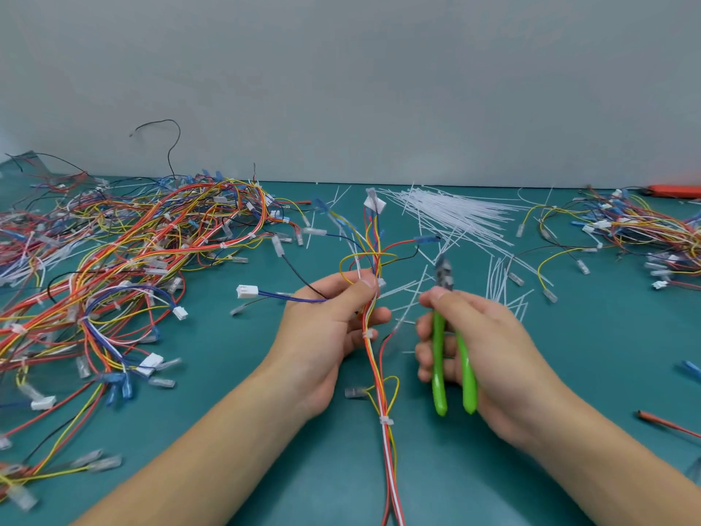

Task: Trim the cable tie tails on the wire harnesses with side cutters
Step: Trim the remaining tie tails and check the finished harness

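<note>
At the centre of the frame, a wire harness (373, 328) is pinched by the left hand (333, 320) above the teal tabletop (235, 442). Green-handled side cutters (449, 354) are gripped by the right hand (478, 347); their blurred jaws seem slightly parted.

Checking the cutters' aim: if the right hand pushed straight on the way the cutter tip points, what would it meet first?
Probably the loose cut tie tails beyond the side cutters in the right hand, then the unused cable ties; depth is unclear.
</note>
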### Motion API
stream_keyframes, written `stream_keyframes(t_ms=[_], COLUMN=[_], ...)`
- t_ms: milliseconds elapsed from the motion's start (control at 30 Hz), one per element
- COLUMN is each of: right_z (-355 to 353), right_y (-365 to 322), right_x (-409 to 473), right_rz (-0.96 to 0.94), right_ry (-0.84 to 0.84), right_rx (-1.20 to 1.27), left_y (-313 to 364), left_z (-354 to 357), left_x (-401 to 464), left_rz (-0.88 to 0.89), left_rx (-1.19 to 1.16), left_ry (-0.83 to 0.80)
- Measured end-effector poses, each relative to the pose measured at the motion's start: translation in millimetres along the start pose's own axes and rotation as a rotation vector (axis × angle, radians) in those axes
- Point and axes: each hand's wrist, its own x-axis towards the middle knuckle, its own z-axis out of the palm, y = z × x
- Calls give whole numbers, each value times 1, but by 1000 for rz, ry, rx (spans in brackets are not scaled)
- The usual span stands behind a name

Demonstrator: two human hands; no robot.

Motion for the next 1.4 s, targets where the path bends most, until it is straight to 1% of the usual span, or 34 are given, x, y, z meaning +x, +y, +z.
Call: stream_keyframes(t_ms=[67,133,200,267,300,333,400,467,533,600,633,700,800,867,1000,1100,1167,1233,1300,1333,1400], right_z=[-3,-5,-4,-3,-3,-5,-11,-16,-20,-22,-22,-23,-23,-23,-28,-28,-27,-27,-28,-29,-31], right_y=[-3,-2,-1,0,-1,-1,-3,-5,-7,-8,-9,-9,-7,-8,-10,-11,-11,-11,-13,-14,-15], right_x=[2,3,2,2,2,3,9,14,18,19,18,19,20,19,20,19,17,17,17,18,19], right_rz=[-37,-40,13,55,66,80,140,204,250,276,289,301,322,326,329,315,295,280,263,257,265], right_ry=[51,43,-18,-79,-91,-86,-40,-48,-80,-109,-111,-119,-153,-173,-193,-241,-267,-276,-257,-246,-239], right_rx=[11,13,27,49,78,134,286,382,406,421,433,461,471,471,493,511,523,540,550,551,540], left_y=[-1,-4,-9,-11,-10,-9,-8,-7,-5,-3,-1,2,6,5,4,7,6,4,4,6,10], left_z=[2,1,2,4,5,6,7,7,6,3,1,-4,-6,-7,-6,-6,-5,-7,-10,-13,-16], left_x=[0,0,-3,-7,-9,-10,-10,-10,-9,-6,-3,2,3,2,5,7,7,8,11,12,11], left_rz=[108,219,287,355,376,377,332,298,339,352,312,152,-128,-210,-193,-206,-206,-175,-152,-148,-141], left_rx=[118,264,428,656,719,732,684,652,616,554,506,391,295,235,32,-137,-170,-190,-231,-252,-255], left_ry=[40,52,-25,-159,-219,-262,-261,-188,-149,-63,-22,3,-88,-125,-65,-99,-129,-68,9,22,-7])
